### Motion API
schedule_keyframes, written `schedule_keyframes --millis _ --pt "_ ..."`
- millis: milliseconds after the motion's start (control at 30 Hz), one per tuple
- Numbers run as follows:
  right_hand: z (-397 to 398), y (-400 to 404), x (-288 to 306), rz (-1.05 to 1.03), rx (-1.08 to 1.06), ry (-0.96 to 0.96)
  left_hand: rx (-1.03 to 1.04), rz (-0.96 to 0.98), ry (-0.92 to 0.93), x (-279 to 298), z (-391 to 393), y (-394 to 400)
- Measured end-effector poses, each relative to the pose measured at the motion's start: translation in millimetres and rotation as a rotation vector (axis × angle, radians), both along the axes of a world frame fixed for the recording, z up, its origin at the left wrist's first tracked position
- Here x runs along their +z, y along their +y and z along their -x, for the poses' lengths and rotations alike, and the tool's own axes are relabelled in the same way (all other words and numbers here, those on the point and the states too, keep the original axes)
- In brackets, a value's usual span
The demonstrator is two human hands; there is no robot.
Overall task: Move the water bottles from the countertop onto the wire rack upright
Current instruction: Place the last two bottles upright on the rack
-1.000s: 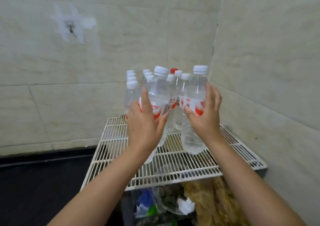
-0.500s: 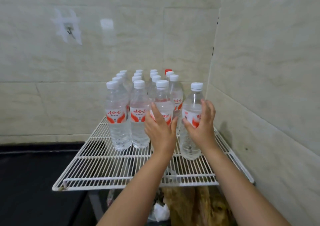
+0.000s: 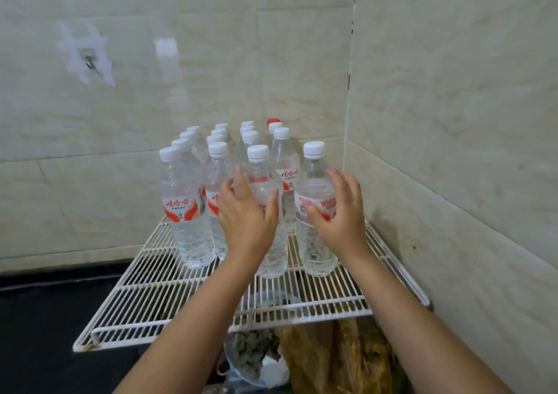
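Observation:
Several clear water bottles with white caps and red-and-white labels stand upright in rows on the white wire rack (image 3: 145,297) in the wall corner. The two nearest are the front middle bottle (image 3: 273,251) and the front right bottle (image 3: 317,251), both upright on the wires. My left hand (image 3: 246,215) is spread in front of the middle bottle, its fingers straight and apart. My right hand (image 3: 339,209) hovers at the right bottle's label, fingers loose and thumb near the label. Whether the hands touch the bottles I cannot tell. One red cap (image 3: 273,121) shows at the back.
Tiled walls close the rack in behind and on the right. A black countertop (image 3: 45,318) lies to the left and below. Under the rack's front edge sit a clear bag of scraps (image 3: 256,354) and brown dried stuff (image 3: 341,357). The rack's front left wires are bare.
The two bottles came down from the air and now stand on the rack. My fingers, wrapped round them before, have loosened and spread. The view has drawn back from the rack.

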State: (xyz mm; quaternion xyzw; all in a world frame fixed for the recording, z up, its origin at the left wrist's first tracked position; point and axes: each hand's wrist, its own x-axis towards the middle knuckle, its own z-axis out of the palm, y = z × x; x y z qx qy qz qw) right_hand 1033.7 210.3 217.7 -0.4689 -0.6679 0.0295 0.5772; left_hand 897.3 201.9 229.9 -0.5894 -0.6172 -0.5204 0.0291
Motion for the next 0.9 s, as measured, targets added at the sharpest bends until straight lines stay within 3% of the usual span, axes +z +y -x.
schedule_keyframes --millis 133,300,467,567,633,733,900 --pt "7.6 2.9 48.4 -0.063 -0.241 -0.049 -0.05 0.025 0.086 54.6 14.0 15.8" --pt "14.7 19.9 101.0 0.312 -0.374 -0.46 -0.274 0.246 0.279 88.0 26.5 21.5" --pt "6.4 18.6 131.4 0.406 -0.137 -0.774 -0.455 0.326 0.266 97.1 46.2 23.4" --pt "-5.3 13.6 146.9 0.563 0.1 -0.827 -0.411 0.286 0.289 95.3 46.6 28.8" --pt "-7.0 10.6 150.1 0.598 0.13 -0.845 -0.391 0.26 0.283 93.7 46.3 31.7" --pt "-4.8 6.9 145.7 0.505 0.042 -0.807 -0.355 0.238 0.31 93.6 46.3 35.0" --pt "10.4 5.5 134.0 0.449 -0.316 -0.911 -0.15 0.112 0.348 86.7 39.4 33.5"
